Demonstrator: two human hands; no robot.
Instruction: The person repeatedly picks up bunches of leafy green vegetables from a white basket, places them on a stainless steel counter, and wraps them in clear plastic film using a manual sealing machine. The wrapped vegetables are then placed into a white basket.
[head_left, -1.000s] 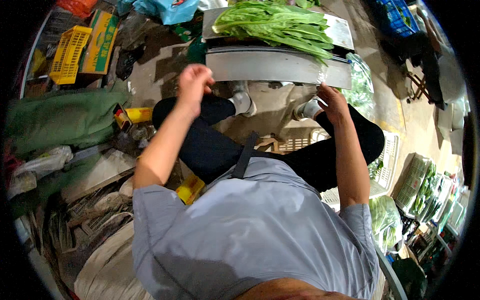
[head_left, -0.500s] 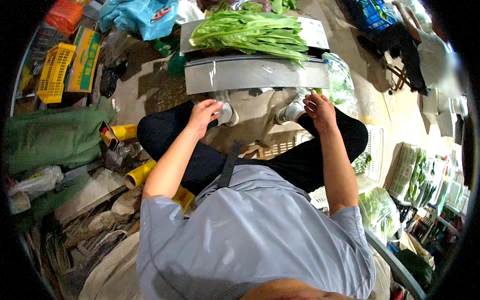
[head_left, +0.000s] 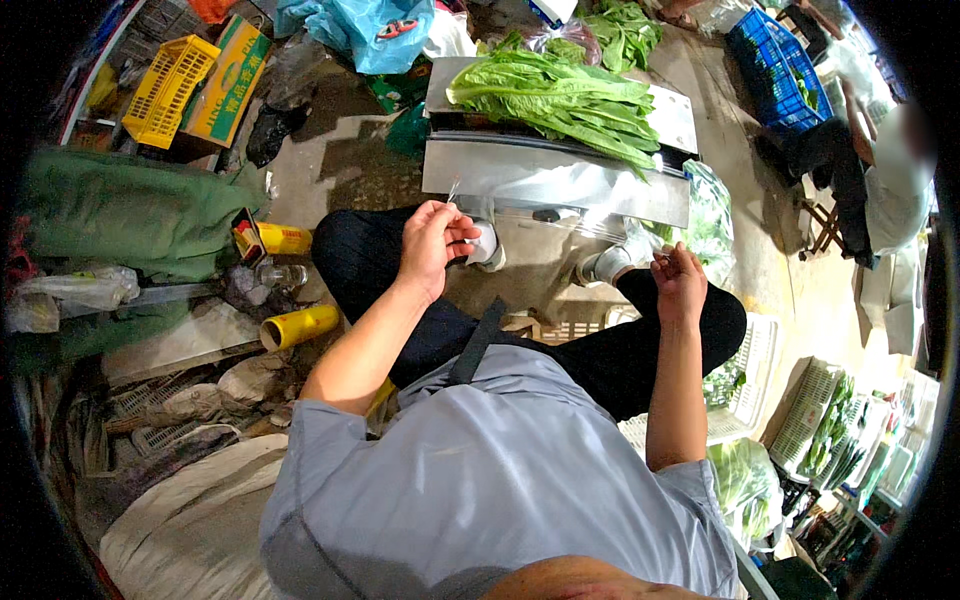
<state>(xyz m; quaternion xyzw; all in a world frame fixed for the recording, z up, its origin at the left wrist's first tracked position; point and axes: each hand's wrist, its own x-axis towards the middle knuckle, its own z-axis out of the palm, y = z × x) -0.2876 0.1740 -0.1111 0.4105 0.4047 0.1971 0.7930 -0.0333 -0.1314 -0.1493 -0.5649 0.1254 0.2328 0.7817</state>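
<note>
A heap of long green lettuce leaves (head_left: 560, 95) lies on a low metal stand (head_left: 675, 120) with a sloping front panel. Thin clear plastic film (head_left: 560, 188) catches the light along that panel. My left hand (head_left: 432, 245) is at the panel's near left corner, thumb and forefinger pinched on a glinting piece of film, the other fingers loosely curled. Near the opposite corner my right hand (head_left: 680, 283) is raised, its fingertips pinched together on what looks like the film's other edge. The film's full outline is hard to see.
Bagged greens (head_left: 708, 220) stand right of the metal stand. A white crate (head_left: 755, 370) is beside my right knee, a yellow tube (head_left: 300, 327) near my left. Further off are a yellow basket (head_left: 172, 90), a blue crate (head_left: 775, 75) and another person (head_left: 895, 200).
The view has shifted, so the stand and lettuce appear further right and lower. Both hands have come slightly back from the panel, and shiny film now shows along its front.
</note>
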